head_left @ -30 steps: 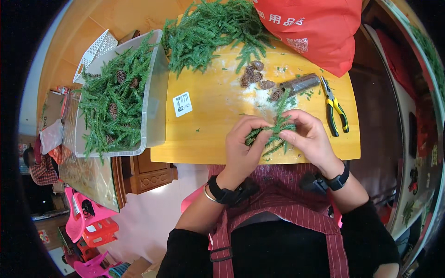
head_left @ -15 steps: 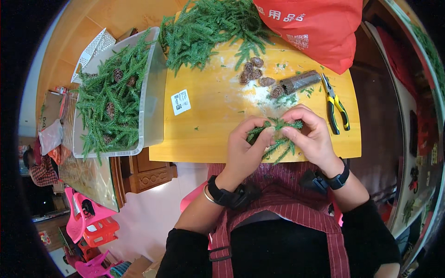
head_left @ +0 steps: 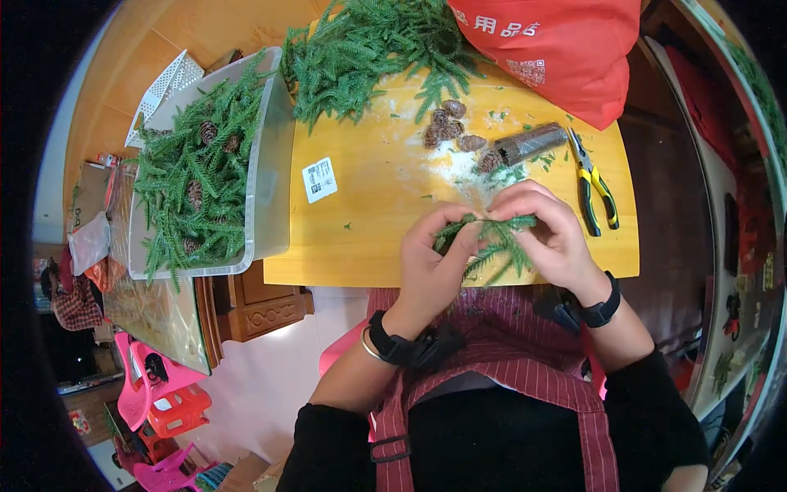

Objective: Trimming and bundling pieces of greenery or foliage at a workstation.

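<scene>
Near the front edge of the yellow table [head_left: 369, 254], a green artificial pine sprig [head_left: 502, 250] is pinched between my two hands. My left hand [head_left: 443, 250] grips its left side, fingers closed. From the right, my right hand [head_left: 551, 238] pinches the same sprig near its middle, fingertips close to the left ones. Just beyond lie several brown pine cones [head_left: 447, 127] and a clear-wrapped dark brown roll [head_left: 531, 144], amid white powder and green bits. Pliers with yellow and black handles [head_left: 596, 184] rest right of my right hand.
A clear plastic bin [head_left: 269, 176] full of pine sprigs and cones stands at the left. More green branches [head_left: 352, 61] pile up at the back, beside a red bag [head_left: 566, 57]. A white label [head_left: 320, 179] lies on the table. Pink chairs [head_left: 152, 377] stand lower left.
My fingers have shifted slightly around the sprig, and its needles have turned a little. Both hands stay in nearly the same place.
</scene>
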### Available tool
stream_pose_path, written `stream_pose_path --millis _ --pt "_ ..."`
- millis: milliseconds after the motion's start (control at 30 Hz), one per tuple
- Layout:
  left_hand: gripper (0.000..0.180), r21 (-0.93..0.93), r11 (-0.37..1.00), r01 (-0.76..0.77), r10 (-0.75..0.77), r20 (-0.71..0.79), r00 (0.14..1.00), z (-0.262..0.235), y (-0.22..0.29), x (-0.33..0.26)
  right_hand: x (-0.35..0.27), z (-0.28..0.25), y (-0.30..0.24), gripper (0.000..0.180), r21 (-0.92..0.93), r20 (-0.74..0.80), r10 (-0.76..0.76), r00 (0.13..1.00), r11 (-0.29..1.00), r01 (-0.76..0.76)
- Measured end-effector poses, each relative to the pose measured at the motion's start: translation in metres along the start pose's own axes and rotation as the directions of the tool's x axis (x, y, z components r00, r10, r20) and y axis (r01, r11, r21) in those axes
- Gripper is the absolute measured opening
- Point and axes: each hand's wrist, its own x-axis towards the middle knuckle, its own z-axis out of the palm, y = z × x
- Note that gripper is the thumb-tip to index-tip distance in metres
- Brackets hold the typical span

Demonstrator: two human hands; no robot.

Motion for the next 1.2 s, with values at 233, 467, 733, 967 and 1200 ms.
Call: stream_pose_path --millis 233,467,733,967,1200 --pt "0.012 0.42 0.793 -0.442 0.439 0.109 0.892 -0.002 0.008 0.001 -0.005 0.003 -0.006 0.023 0.495 0.013 0.323 0.946 0.82 -0.287" --pt "0.014 0.438 0.761 -0.479 0.461 0.155 0.874 -0.002 0.008 0.001 -0.005 -0.011 -0.007 0.026 0.429 0.324 0.452 0.831 0.713 -0.555" --pt "0.016 0.441 0.77 -0.461 0.412 0.208 0.887 -0.001 0.011 0.001 -0.003 -0.018 -0.012 0.024 0.416 0.423 0.444 0.79 0.679 -0.605" --pt "0.017 0.424 0.764 -0.486 0.426 0.234 0.874 -0.002 0.017 0.002 -0.003 -0.017 -0.014 0.021 0.479 0.432 0.484 0.761 0.592 -0.649" --pt "0.018 0.434 0.76 -0.483 0.425 0.23 0.875 -0.001 0.012 0.003 0.0 -0.018 -0.018 0.017 0.403 0.391 0.477 0.787 0.68 -0.612"
